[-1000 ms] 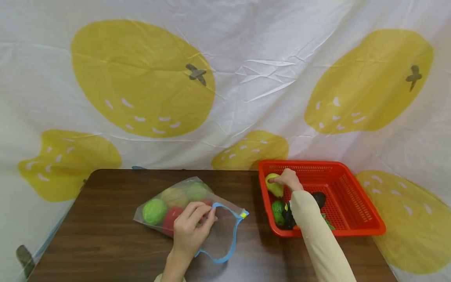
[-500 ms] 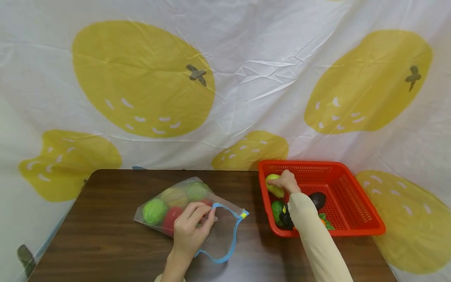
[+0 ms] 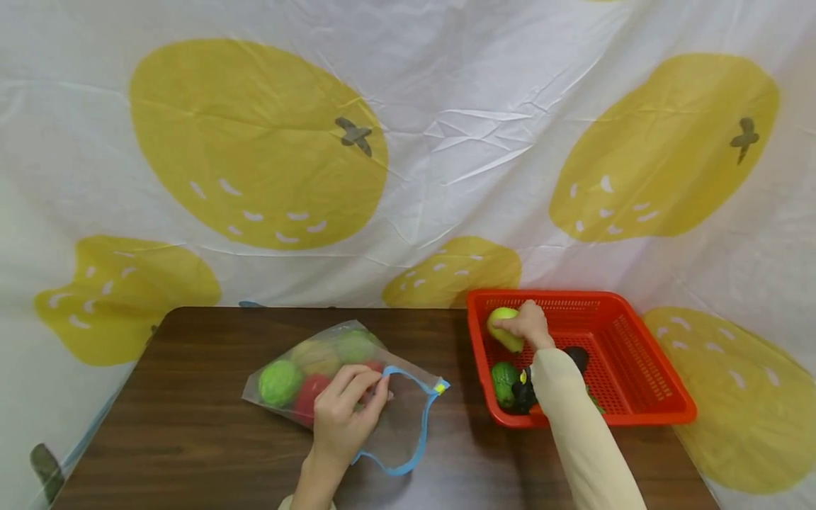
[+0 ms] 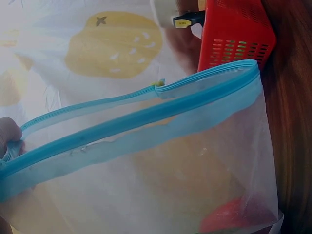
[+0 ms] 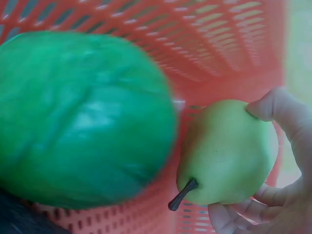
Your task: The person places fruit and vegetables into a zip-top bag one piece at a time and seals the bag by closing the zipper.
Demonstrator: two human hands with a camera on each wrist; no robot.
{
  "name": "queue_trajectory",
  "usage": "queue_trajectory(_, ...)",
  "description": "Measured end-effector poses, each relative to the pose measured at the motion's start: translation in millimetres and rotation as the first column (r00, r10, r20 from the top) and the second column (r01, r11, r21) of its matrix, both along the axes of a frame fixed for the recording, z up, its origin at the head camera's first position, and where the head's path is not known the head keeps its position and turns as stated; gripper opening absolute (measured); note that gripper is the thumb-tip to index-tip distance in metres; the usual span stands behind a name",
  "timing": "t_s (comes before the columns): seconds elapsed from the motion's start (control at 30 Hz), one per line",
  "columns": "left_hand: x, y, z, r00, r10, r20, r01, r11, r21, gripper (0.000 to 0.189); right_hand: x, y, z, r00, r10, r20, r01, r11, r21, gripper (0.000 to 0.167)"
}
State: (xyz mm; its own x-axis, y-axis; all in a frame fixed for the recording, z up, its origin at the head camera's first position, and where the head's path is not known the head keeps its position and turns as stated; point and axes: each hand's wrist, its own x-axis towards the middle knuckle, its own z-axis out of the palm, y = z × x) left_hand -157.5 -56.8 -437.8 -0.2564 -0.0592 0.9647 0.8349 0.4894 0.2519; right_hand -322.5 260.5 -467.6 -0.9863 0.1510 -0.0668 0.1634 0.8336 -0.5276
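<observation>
My right hand grips a yellow-green pear at the far left corner of the red basket. Thumb and fingers wrap its sides in the right wrist view, where the pear's dark stem points away from the palm. My left hand pinches the blue zip edge of a clear zip bag, whose mouth gapes toward the basket. Inside that bag lie a green ball-shaped item, a red one and several more round pieces, blurred by the plastic.
A green, wrinkled vegetable sits in the basket's near left part, beside a black item. A dark avocado-like piece is partly behind the right sleeve. The brown table ends at a fruit-print cloth.
Held by my right hand, the pear has shifted slightly right and up from the basket's left wall. The left hand and the bag look unchanged.
</observation>
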Motion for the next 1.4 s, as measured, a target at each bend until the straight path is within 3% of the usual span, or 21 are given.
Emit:
queue_trajectory(0.17,-1.0,-0.3,0.4,1.0,0.005,0.006,-0.005,1.0,-0.002,0.023,11.9,6,20.5,0.999,-0.032,-0.002,0.031,0.984,-0.176,0.055)
queue_trajectory(0.33,-1.5,-0.7,1.0,1.0,0.019,0.009,-0.019,1.0,-0.008,0.023,35.2,7,40.5,1.0,-0.024,-0.012,0.019,0.949,-0.315,0.063)
queue_trajectory(0.5,-2.0,-0.8,1.0,0.999,0.033,0.008,-0.033,0.999,-0.011,0.023,72.8,-11,55.0,0.993,0.042,-0.109,-0.086,0.898,-0.432,0.058)
queue_trajectory(0.67,-3.1,-0.5,1.5,0.999,0.046,0.015,-0.046,0.999,-0.014,0.023,113.3,-44,63.1,0.96,0.147,-0.237,-0.248,0.837,-0.488,0.052)
queue_trajectory(0.8,-3.4,-0.2,1.9,0.998,0.06,0.02,-0.06,0.998,-0.012,0.024,136.2,-68,64.5,0.918,0.224,-0.328,-0.368,0.792,-0.488,0.052)
queue_trajectory(1.03,-2.4,0.5,3.5,0.998,0.048,0.041,-0.047,0.999,-0.005,0.024,167.9,-99,58.1,0.847,0.361,-0.39,-0.521,0.708,-0.477,0.056)
queue_trajectory(1.13,-1.8,0.4,4.3,0.998,0.036,0.055,-0.035,0.999,-0.006,0.024,180.9,-114,51.2,0.803,0.407,-0.435,-0.582,0.69,-0.431,0.057)
queue_trajectory(1.2,-1.1,0.2,4.8,0.997,0.03,0.065,-0.029,1.0,-0.011,0.025,187.5,-125,42.5,0.76,0.443,-0.476,-0.631,0.679,-0.376,0.059)
queue_trajectory(1.3,0.5,0.4,5.1,0.996,0.027,0.081,-0.025,0.999,-0.021,0.025,192.5,-145,25.0,0.703,0.466,-0.537,-0.663,0.703,-0.258,0.062)
queue_trajectory(1.33,1.0,0.5,5.2,0.996,0.028,0.084,-0.026,0.999,-0.023,0.026,192.7,-151,18.5,0.677,0.47,-0.566,-0.668,0.716,-0.204,0.064)
queue_trajectory(1.4,1.8,1.1,5.2,0.996,0.03,0.083,-0.028,0.999,-0.025,0.025,190.6,-163,5.3,0.602,0.477,-0.64,-0.672,0.736,-0.084,0.07)
